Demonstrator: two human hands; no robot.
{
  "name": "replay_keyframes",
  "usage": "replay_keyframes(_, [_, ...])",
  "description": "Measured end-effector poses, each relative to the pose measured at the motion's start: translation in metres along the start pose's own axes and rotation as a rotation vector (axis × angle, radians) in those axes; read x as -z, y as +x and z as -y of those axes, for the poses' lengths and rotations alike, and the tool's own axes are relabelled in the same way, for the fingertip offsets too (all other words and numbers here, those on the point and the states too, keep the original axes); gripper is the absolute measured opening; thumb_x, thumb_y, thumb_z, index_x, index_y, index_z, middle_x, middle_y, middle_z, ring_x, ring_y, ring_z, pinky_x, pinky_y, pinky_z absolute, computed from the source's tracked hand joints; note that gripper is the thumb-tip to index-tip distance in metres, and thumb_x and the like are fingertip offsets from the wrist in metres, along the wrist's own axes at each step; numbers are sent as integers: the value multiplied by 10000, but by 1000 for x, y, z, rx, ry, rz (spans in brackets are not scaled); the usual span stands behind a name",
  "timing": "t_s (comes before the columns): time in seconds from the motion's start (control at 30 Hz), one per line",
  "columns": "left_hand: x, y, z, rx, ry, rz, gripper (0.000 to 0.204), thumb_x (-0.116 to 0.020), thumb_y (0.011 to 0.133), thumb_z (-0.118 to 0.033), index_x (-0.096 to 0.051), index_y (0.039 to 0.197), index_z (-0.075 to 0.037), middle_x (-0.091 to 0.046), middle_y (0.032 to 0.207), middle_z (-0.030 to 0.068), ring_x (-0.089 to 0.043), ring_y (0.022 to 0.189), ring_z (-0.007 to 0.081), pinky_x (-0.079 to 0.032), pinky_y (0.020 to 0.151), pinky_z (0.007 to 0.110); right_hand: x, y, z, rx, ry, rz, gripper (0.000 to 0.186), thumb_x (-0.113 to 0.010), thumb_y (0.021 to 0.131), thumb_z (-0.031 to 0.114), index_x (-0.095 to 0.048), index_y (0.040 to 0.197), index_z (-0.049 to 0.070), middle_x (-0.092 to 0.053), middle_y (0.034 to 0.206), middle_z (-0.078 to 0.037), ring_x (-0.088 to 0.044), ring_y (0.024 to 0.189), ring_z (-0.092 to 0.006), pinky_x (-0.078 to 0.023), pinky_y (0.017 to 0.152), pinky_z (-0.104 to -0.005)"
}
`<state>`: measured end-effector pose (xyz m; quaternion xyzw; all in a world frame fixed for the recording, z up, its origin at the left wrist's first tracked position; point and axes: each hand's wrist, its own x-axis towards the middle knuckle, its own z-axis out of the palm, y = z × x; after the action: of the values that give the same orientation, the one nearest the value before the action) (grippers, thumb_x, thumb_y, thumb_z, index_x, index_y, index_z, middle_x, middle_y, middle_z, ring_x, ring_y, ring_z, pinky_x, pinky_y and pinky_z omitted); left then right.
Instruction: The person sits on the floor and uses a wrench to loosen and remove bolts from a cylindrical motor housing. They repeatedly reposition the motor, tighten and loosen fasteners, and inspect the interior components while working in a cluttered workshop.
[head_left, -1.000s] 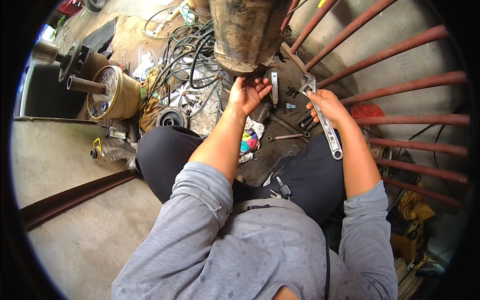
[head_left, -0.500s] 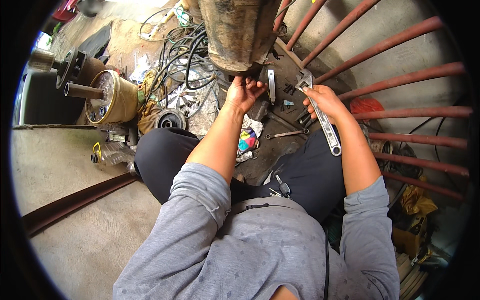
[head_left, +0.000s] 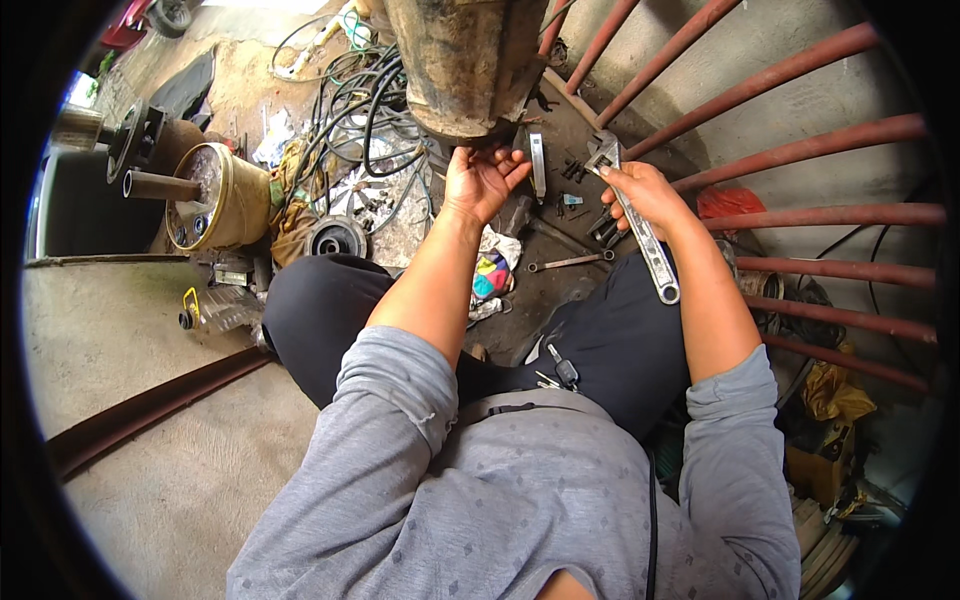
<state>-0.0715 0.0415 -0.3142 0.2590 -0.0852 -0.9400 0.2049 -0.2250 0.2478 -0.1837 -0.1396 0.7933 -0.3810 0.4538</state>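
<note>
I sit on the ground before a large rusty metal cylinder [head_left: 460, 60]. My left hand [head_left: 482, 180] is raised palm-up just under the cylinder's lower rim, fingers apart, holding nothing that I can see. My right hand [head_left: 640, 195] grips a long silver adjustable wrench [head_left: 632, 215] near its head, with the handle pointing back along my forearm. A flat metal bar [head_left: 538, 165] lies on the dark oily floor between my hands.
Curved red metal bars [head_left: 800, 140] fan out on the right. Black cables [head_left: 360, 110] lie tangled at the upper left, beside a brass-coloured drum with a shaft [head_left: 205, 195] and a pulley [head_left: 335, 238]. A small spanner [head_left: 570, 262] and a colourful rag [head_left: 490, 275] lie near my knees.
My left hand has turned palm-up and opened under the cylinder's rim. My right hand with the wrench has shifted slightly up.
</note>
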Motion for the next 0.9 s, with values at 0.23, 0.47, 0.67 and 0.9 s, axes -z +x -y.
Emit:
replay_keyframes(0.23, [3,0,-3,21,54,134,427,-482,1055,-460,-510,800,-118,-502,672,15,-658,849,289,-528,962,546,0,-1,0,-3,-9,-6,317,-599,1033,332,-582,1043,16,-626,827,-42,-575,586,-103,-519,481,-284])
replay_keyframes(0.47, [4,3,-2,9,23,135,393,-491,1056,-393,-524,788,-107,-524,695,43,-643,850,292,-502,1020,583,-1,-1,0,-27,-47,-10,317,-598,1032,335,-588,1052,19,-622,833,-39,-567,595,-102,-516,487,-278])
replay_keyframes(0.67, [2,2,-2,7,100,60,398,-476,1055,-419,-532,826,-98,-555,732,53,-665,893,309,-507,1015,579,-4,-1,-1,-37,-90,-7,339,-602,1029,342,-589,1059,4,-627,852,-49,-568,600,-110,-516,490,-282])
replay_keyframes(0.9, [-1,-1,-2,7,35,160,431,-478,1053,-475,-545,825,-115,-545,686,28,-678,865,291,-502,1008,581,-7,-1,-7,-10,-109,2,374,-646,996,318,-620,1055,-50,-655,860,-90,-619,605,-155,-559,500,-333])
